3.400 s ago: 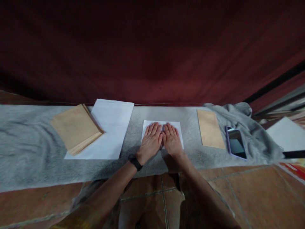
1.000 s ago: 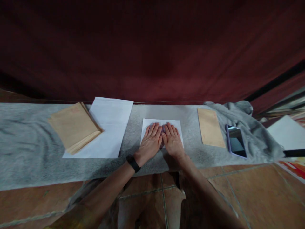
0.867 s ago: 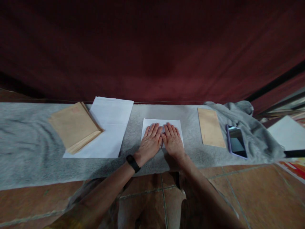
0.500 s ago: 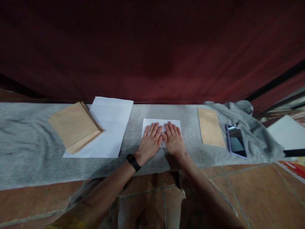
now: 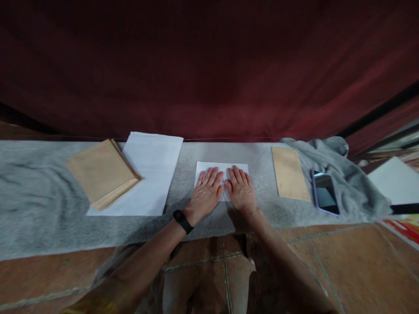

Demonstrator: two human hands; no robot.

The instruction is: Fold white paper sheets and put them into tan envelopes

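Observation:
A folded white sheet of paper (image 5: 222, 166) lies on the grey cloth (image 5: 39, 192) in the middle. My left hand (image 5: 207, 192) and my right hand (image 5: 240, 190) rest flat on it side by side, fingers stretched out, palms down. The hands cover most of the sheet; only its far edge and corners show. A black band sits on my left wrist (image 5: 182, 221).
A stack of brown envelopes (image 5: 100, 173) lies on white sheets (image 5: 149, 174) at the left. One brown envelope (image 5: 290, 172) and a phone in a purple case (image 5: 324, 193) lie at the right by bunched cloth. Dark red curtain behind, tiled floor in front.
My right hand has slid slightly to the right across the sheet, away from the left hand. The view shifted a little. Nothing else moved.

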